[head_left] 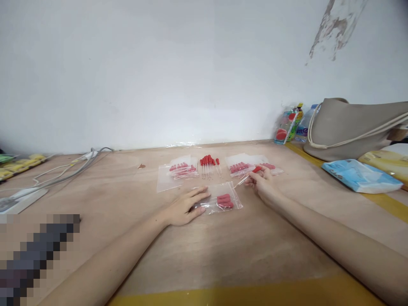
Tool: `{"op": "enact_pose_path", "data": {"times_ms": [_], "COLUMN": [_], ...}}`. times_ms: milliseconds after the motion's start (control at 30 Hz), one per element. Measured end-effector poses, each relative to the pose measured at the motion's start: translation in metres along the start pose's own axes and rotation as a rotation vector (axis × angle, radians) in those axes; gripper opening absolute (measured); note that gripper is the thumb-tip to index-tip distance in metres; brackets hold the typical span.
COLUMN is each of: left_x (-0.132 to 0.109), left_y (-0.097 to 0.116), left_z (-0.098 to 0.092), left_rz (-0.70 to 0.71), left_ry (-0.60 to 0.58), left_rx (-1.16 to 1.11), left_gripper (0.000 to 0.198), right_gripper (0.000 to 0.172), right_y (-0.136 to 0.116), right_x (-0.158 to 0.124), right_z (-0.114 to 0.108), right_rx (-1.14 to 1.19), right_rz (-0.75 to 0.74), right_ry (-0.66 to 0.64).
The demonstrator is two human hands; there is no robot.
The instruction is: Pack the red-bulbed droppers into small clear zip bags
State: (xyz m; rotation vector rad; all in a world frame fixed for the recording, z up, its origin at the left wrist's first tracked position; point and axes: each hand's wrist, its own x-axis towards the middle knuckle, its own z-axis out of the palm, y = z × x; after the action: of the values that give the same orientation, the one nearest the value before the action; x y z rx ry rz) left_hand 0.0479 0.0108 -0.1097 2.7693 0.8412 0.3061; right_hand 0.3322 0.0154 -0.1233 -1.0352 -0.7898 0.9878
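Note:
On the table lies a clear zip bag [210,206] with a few red-bulbed droppers [225,200] inside. My left hand [186,206] rests on the bag's left end, fingers stretched out and apart. Just right of the bag, my right hand [263,182] pinches a glass dropper [256,169] near its red bulb. The dropper's thin tip points left toward the bag's zip end. Beyond the bag, several loose droppers [208,161] lie side by side, bulbs toward the wall. Filled bags [183,168] lie to their left, and more filled bags [239,166] to their right, partly behind my right hand.
At the right stand a grey bag [353,125], drink bottles [287,125] and a blue tissue pack [360,176]. Cables [73,168] and a white power strip [24,203] lie on the left. A white wall [143,76] closes off the table's back edge.

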Motion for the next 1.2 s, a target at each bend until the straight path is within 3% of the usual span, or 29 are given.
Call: {"op": "enact_pose_path", "data": {"times_ms": [300, 500, 633, 833, 933, 1000, 1100, 1133, 1200], "left_x": [0.001, 0.001, 0.001, 0.002, 0.002, 0.003, 0.004, 0.004, 0.004], "left_y": [0.003, 0.004, 0.004, 0.005, 0.004, 0.004, 0.003, 0.003, 0.003], "left_z": [-0.001, -0.002, -0.002, -0.002, -0.002, -0.002, 0.000, 0.000, 0.000], "left_rz": [0.002, -0.005, 0.002, 0.002, 0.017, 0.019, 0.030, 0.035, 0.036], "left_ry": [0.029, 0.020, 0.038, 0.032, 0.034, 0.021, 0.001, -0.001, 0.002], "left_rx": [-0.024, -0.023, -0.028, -0.024, -0.021, -0.009, 0.005, 0.004, -0.005], "left_gripper": [0.054, 0.055, 0.055, 0.055, 0.053, 0.050, 0.044, 0.043, 0.041], "right_gripper": [0.025, 0.023, 0.026, 0.033, 0.027, 0.017, 0.006, 0.006, 0.008], "right_y": [0.005, -0.001, 0.001, 0.004, 0.000, -0.006, -0.015, -0.017, -0.017], "right_x": [-0.019, -0.023, -0.021, -0.021, -0.017, -0.008, 0.015, 0.023, 0.040], "right_z": [0.011, 0.010, 0.016, 0.017, 0.014, 0.016, 0.029, 0.036, 0.054], "right_rx": [0.066, -0.319, -0.349, -0.425, -0.555, -0.704, -0.952, -1.033, -1.182], "right_rz": [0.243, 0.126, 0.112, 0.105, 0.148, 0.018, -0.309, -0.351, -0.293], "right_ry": [-0.123, -0.362, -0.549, -0.514, -0.539, -0.450, -0.274, -0.251, -0.236]}}
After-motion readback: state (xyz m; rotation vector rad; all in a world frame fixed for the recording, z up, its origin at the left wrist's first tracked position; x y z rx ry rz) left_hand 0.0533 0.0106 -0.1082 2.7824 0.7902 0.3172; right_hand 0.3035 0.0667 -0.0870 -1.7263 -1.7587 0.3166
